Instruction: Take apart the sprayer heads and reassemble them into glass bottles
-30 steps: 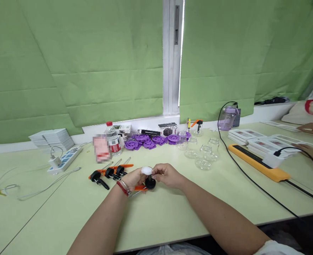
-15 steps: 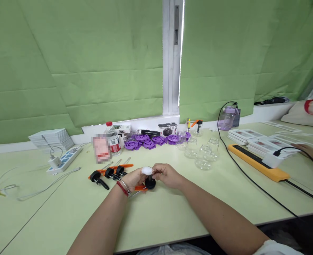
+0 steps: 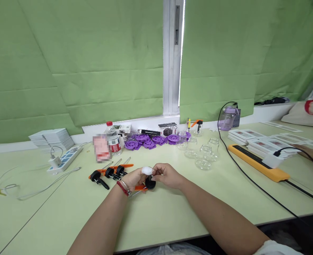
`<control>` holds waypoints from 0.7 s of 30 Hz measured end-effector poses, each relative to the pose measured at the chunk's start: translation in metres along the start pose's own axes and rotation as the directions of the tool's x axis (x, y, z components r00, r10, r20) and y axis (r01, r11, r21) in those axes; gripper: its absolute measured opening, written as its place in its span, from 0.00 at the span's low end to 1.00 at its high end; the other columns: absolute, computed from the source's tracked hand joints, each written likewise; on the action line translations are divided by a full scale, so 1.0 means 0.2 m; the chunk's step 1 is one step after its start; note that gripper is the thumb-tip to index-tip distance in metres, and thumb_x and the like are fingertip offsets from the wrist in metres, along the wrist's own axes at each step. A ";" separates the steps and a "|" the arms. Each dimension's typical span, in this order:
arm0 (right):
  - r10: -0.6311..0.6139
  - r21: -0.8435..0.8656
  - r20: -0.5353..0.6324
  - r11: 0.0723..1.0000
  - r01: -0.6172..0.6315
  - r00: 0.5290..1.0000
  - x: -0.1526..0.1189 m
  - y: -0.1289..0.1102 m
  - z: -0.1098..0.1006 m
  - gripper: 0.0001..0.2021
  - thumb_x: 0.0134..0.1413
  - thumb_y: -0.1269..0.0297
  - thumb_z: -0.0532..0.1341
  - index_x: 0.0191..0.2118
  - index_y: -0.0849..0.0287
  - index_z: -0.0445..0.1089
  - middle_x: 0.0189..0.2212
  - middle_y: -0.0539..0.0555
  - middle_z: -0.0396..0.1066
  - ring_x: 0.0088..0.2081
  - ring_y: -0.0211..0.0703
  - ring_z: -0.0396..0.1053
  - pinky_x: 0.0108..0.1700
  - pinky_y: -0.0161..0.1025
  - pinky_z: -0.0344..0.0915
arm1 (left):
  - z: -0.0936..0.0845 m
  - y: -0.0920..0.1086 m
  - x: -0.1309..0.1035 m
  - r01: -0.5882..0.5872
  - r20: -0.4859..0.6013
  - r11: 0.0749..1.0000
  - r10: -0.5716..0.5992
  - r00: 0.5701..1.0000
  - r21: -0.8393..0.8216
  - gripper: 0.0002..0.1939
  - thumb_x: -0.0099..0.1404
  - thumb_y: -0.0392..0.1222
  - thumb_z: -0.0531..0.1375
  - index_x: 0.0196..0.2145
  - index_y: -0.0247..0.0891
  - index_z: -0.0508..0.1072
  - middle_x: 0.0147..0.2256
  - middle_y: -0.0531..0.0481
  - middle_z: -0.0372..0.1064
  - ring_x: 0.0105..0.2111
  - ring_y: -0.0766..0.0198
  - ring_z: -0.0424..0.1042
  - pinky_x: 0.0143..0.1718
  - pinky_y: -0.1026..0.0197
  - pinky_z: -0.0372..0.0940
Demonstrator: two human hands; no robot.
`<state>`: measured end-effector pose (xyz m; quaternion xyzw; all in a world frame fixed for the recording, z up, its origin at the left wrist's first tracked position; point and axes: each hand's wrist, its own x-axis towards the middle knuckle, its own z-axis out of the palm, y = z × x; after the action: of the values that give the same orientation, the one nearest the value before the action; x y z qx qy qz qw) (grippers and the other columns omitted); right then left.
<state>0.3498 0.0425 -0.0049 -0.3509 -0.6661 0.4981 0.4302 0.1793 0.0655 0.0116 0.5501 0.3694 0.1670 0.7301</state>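
Note:
Above the table, my left hand (image 3: 135,180) is closed around a black pump head (image 3: 150,183) with a round cap, an orange lever (image 3: 139,188) and a thin metal rod. A smooth white oval piece (image 3: 147,170) shows at the top of that grip; whether it is a finger cover or a loose part, I cannot tell. My right hand (image 3: 165,175) has its fingertips pinched together against the black stem, near a tiny shiny spot too small to name. To the left lie three similar black pump heads (image 3: 110,173) with orange levers and metal rods.
Several clear glass bottles (image 3: 205,151) stand right of centre. Purple wheel-shaped parts (image 3: 149,143) are piled behind, beside a water bottle (image 3: 115,143). A yellow power strip (image 3: 258,163) with a black cable crosses the right side. Another person's hand (image 3: 312,154) rests by stacked cards (image 3: 262,146).
My right fingertips have shifted very slightly at the black stem. The other person's hand at the far right has moved a little. My left hand keeps its place.

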 end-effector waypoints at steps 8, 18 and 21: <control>-0.008 -0.077 -0.013 0.997 0.007 1.000 0.00 0.02 -0.01 0.09 0.36 0.67 0.67 0.26 0.61 0.66 0.21 0.46 0.61 0.24 0.33 0.57 0.28 0.34 0.56 | 0.00 0.01 0.00 0.001 0.002 1.000 -0.001 1.000 0.011 0.23 0.49 0.50 0.56 0.39 0.33 0.68 0.26 0.48 0.67 0.21 0.62 0.65 0.16 0.64 0.56; -0.022 -0.039 -0.009 0.999 0.022 1.000 0.00 0.04 0.00 0.09 0.37 0.70 0.65 0.28 0.61 0.65 0.22 0.45 0.62 0.24 0.32 0.58 0.28 0.32 0.57 | 0.00 0.01 0.00 0.009 -0.009 1.000 -0.008 1.000 0.021 0.23 0.50 0.53 0.56 0.39 0.33 0.68 0.23 0.49 0.66 0.21 0.62 0.65 0.16 0.64 0.57; -0.027 -0.019 0.005 0.999 0.028 1.000 0.01 0.05 0.00 0.08 0.38 0.70 0.64 0.27 0.61 0.64 0.22 0.45 0.61 0.24 0.32 0.57 0.29 0.32 0.57 | 0.00 0.00 0.00 0.008 -0.010 1.000 -0.008 1.000 0.024 0.23 0.50 0.54 0.56 0.38 0.33 0.69 0.22 0.50 0.65 0.21 0.62 0.66 0.16 0.64 0.58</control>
<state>0.3490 0.0455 -0.0135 -0.3447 -0.6767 0.4864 0.4320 0.1790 0.0663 0.0110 0.5564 0.3771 0.1626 0.7223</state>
